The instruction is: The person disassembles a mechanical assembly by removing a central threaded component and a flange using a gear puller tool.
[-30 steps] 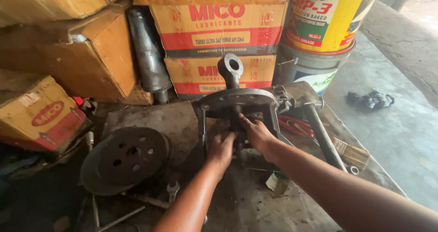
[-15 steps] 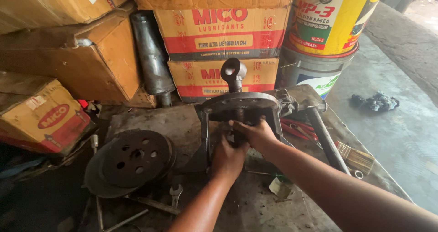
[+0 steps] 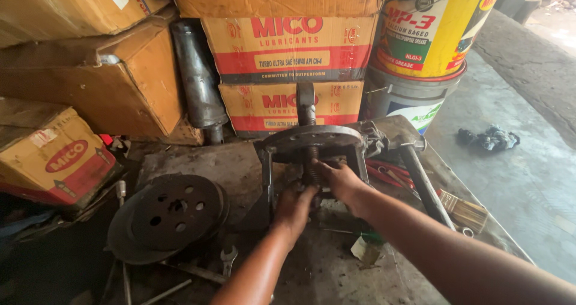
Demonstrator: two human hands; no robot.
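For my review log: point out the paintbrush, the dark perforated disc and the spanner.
paintbrush (image 3: 465, 212), head view, on its bristles.
dark perforated disc (image 3: 174, 212), head view, on its raised face.
spanner (image 3: 228, 258), head view, on its open-ended head.

A dark metal press frame (image 3: 312, 146) stands upright on the grimy desk (image 3: 198, 164), just in front of the far stacked cartons. It has a round flat top plate on straight legs, with a thick threaded screw running vertically through the plate's centre and rising above it
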